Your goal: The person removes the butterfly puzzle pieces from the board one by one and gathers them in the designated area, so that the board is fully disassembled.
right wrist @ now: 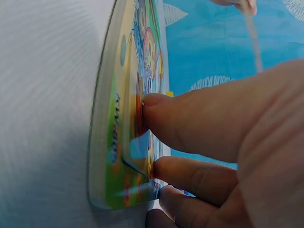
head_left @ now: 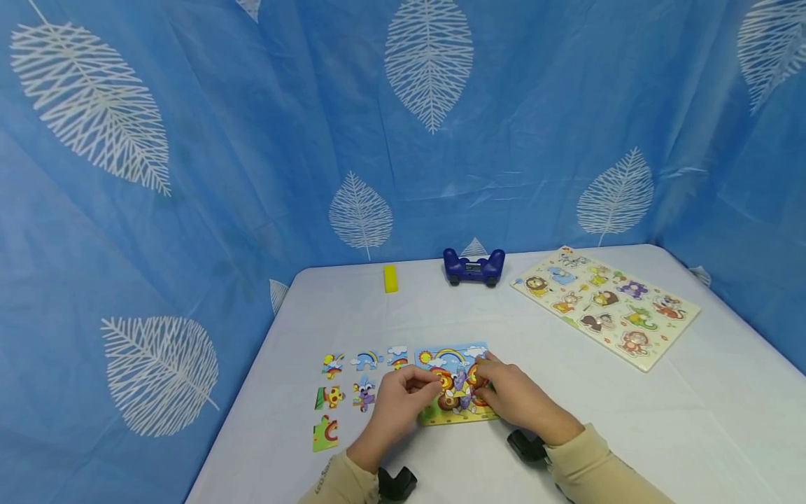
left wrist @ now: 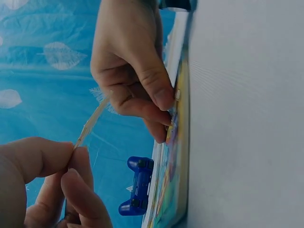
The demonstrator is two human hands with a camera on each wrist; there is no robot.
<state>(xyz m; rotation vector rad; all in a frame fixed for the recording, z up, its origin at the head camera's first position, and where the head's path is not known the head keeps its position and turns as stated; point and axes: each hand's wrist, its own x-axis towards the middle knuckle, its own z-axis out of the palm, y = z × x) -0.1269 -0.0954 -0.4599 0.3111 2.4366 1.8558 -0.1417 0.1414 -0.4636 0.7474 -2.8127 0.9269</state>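
Observation:
Over the left part of a colourful jigsaw board, my left hand pinches a puzzle piece. The left wrist view shows that piece nearly edge-on, raised off the board. My right hand is at the board's right part, its thumb and fingers bent around a puzzle piece that looks slightly tilted on the surface. Its thumb presses on the printed face. The hands cover part of the picture, which shows a sun, a rainbow and animals.
Several loose puzzle pieces lie in rows left of the board. Behind stand a yellow block and a blue game controller. An animal puzzle board lies at the right. Blue leaf-patterned cloth surrounds the white table.

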